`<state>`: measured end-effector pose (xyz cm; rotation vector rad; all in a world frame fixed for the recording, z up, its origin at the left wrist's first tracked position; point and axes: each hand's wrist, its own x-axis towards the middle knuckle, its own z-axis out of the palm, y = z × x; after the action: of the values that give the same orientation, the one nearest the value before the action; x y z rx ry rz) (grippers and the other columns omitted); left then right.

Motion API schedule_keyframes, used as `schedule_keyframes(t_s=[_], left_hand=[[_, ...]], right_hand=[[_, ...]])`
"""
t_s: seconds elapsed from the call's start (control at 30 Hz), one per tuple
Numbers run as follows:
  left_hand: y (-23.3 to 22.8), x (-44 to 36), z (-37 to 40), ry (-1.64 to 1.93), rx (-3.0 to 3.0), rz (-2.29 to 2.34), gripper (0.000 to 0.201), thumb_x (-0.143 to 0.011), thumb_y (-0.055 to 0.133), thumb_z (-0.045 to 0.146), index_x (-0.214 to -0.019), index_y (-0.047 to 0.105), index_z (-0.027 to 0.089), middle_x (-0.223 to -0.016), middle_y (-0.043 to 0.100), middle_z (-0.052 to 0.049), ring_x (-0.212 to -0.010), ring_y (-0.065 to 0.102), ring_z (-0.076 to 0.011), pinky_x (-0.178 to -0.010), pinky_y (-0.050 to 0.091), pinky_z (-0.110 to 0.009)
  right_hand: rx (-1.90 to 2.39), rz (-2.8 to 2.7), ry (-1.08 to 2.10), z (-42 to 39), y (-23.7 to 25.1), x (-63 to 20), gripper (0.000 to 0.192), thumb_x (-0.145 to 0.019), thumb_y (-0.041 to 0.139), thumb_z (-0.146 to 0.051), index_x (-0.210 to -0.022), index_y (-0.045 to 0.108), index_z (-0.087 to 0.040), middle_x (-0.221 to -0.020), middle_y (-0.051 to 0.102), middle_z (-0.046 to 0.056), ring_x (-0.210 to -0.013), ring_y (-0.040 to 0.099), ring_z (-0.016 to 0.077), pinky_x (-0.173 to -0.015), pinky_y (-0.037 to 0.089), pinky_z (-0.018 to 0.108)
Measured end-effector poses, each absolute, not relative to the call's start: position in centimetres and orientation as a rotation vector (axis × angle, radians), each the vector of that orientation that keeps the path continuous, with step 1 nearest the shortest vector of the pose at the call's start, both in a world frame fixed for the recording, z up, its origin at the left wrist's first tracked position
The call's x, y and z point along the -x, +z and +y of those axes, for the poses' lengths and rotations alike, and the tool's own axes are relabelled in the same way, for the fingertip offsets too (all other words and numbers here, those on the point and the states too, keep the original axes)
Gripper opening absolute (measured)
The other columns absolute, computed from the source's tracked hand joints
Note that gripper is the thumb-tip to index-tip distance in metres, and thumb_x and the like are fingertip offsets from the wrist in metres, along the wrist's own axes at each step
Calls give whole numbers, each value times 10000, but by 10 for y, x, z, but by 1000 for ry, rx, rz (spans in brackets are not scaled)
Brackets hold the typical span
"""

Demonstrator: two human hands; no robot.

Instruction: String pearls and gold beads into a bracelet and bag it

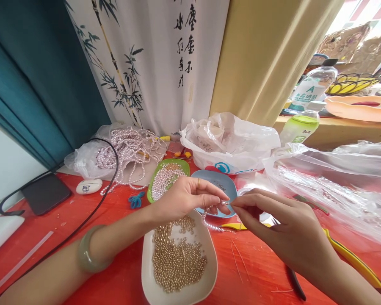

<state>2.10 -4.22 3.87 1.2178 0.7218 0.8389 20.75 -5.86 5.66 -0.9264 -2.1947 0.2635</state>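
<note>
**Pearl strand held between both hands above the white dish**

Pearl strand (212, 223): a short run of small pale pearls, hanging in a shallow loop between the two hands, above the far edge of the white dish (209, 279) and just in front of the blue dish (224, 183). Its upper end rises to the point where the fingertips of both hands meet.

Left hand (186, 198): reaches in from the left over the white dish, fingers closed in a narrow pinch on the upper end of the strand. A ring sits on one finger and a pale green bangle (88, 250) circles the wrist.

Right hand (281, 224): comes in from the right, thumb and forefinger pinched narrowly together at the same point, tip to tip with the left hand. Whether it grips a thread end or a bead is too small to tell.

Surroundings: the white dish holds a heap of gold beads (176, 258). A green dish (165, 178) behind the left hand carries pale pearls. Further back lies a pile of pearl strings (130, 150) on clear plastic. A white plastic bag (228, 142) stands behind the blue dish. Yellow-handled pliers (352, 258) lie on the red table (250, 267) beneath the right forearm. A black cable (92, 212) crosses the table at left, near a dark phone (46, 193). Two bottles (305, 114) stand at the right rear.
</note>
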Motion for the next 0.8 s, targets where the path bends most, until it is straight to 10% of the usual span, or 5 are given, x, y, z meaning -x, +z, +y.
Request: schedule_keyframes(t_s=[0.8], left_hand=[[37,-21,-41,784,-1163,682,107,-737,610,197,-820,635,134,-683,680,-19,-677,637,-114,-639,466,-219]], right_hand=[[925,-2216,328,-58,55,-212,134,-742,516,-87,-724,606,-185,-633,615,-16,-521,520,76,-470,409,188]])
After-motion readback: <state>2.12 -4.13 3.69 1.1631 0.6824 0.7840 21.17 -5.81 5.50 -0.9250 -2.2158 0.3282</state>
